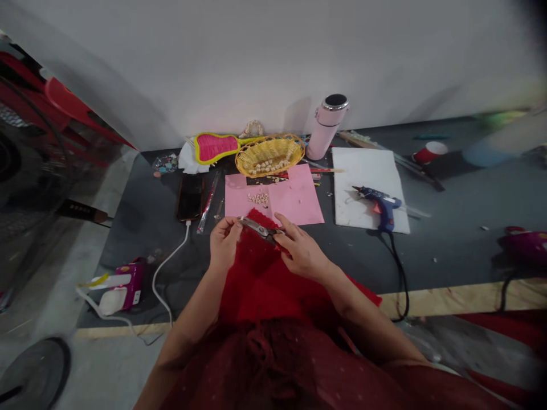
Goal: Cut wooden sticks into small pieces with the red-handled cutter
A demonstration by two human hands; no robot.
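Observation:
My right hand point(301, 250) is closed round the handles of metal scissors point(256, 228), whose blades point left toward my left hand point(225, 242). The left fingers pinch together at the blade tips, where a small pale piece point(241, 218) shows; its kind is too small to make out. Below both hands a red cloth point(260, 279) spreads over the table edge and toward my lap. Just beyond them, small beige pieces point(258, 199) lie in a loose heap on pink paper point(299, 196). Behind that stands a yellow woven basket point(260, 156) holding more such pieces.
A blue glue gun point(384, 210) rests on a white board point(363, 171) at right. Nearby are a pink flask point(327, 128), a red cup point(429, 151) and a yellow-edged pink piece point(217, 148). At left lie a phone point(190, 197), its white cable point(164, 263) and a purple power block point(135, 279).

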